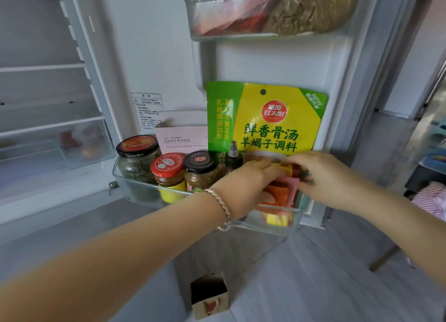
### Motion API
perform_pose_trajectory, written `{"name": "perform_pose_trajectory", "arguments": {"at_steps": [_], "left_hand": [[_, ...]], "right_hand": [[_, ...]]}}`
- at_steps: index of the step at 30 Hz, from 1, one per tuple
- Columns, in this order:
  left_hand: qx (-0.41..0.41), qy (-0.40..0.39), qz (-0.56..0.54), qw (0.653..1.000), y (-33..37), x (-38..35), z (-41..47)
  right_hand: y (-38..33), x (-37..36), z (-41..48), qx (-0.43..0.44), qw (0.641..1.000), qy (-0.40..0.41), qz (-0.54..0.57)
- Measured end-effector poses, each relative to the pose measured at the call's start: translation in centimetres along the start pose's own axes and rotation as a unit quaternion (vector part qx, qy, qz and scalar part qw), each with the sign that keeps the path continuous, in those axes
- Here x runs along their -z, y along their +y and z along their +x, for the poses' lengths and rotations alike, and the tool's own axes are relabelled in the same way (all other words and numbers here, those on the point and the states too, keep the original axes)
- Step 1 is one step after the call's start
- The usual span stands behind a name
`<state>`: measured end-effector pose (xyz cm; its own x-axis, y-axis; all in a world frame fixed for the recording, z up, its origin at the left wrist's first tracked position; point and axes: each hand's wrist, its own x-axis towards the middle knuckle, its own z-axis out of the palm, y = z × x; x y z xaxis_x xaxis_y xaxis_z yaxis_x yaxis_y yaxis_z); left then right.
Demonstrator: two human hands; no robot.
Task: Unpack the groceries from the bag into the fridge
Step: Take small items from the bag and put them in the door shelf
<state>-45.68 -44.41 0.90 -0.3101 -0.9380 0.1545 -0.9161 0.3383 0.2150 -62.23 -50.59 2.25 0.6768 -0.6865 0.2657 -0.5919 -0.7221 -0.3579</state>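
Both my hands reach into the clear door shelf (272, 225) of the open fridge. My left hand (243, 184), a bracelet on its wrist, and my right hand (316, 172) together hold a red and pink food packet (280, 193) that stands in the shelf's right part. Behind the packet a large yellow and green seasoning pouch (268, 121) leans upright against the door. To the left in the same shelf stand three jars (169, 169) and a small dark bottle (233, 156). A brown paper bag (209, 295) stands open on the floor below.
An upper door shelf (241, 35) holds red packets and a bag of dried brownish food. The fridge interior at left has white shelves and a clear drawer (89, 143). A pink paper box (181, 138) stands behind the jars. Grey floor lies under the door.
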Motion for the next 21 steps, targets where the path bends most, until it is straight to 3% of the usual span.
{"name": "perform_pose_trajectory", "arguments": {"at_steps": [2, 5, 7, 13, 17, 19, 21], "left_hand": [[-0.005, 0.031, 0.051, 0.998, 0.3, -1.3, -0.5], [-0.010, 0.136, 0.218, 0.966, 1.1, -3.1, -1.4], [-0.014, 0.156, 0.247, 0.956, 1.2, -3.3, -2.0], [0.026, 0.069, 0.250, 0.965, 2.1, -1.4, -1.1], [0.053, 0.085, 0.212, 0.972, 2.8, -1.1, -0.7], [0.088, 0.016, 0.196, 0.976, 2.9, -1.5, -0.6], [0.073, 0.015, 0.188, 0.979, 2.6, -1.8, -1.1]], "right_hand": [[0.2, 0.1, 0.2, -0.023, 1.000, -0.021, -0.004], [0.3, 0.3, 0.3, -0.035, 0.999, -0.027, -0.016], [0.0, 0.6, 0.0, -0.028, 0.998, -0.035, -0.042], [-0.6, 1.1, 0.1, -0.026, 0.996, -0.022, -0.078], [-0.4, 0.9, -0.2, -0.053, 0.998, 0.009, -0.044], [-0.5, 0.8, -0.2, -0.058, 0.997, 0.015, -0.045], [-0.8, 0.7, -0.2, -0.060, 0.996, 0.014, -0.057]]}}
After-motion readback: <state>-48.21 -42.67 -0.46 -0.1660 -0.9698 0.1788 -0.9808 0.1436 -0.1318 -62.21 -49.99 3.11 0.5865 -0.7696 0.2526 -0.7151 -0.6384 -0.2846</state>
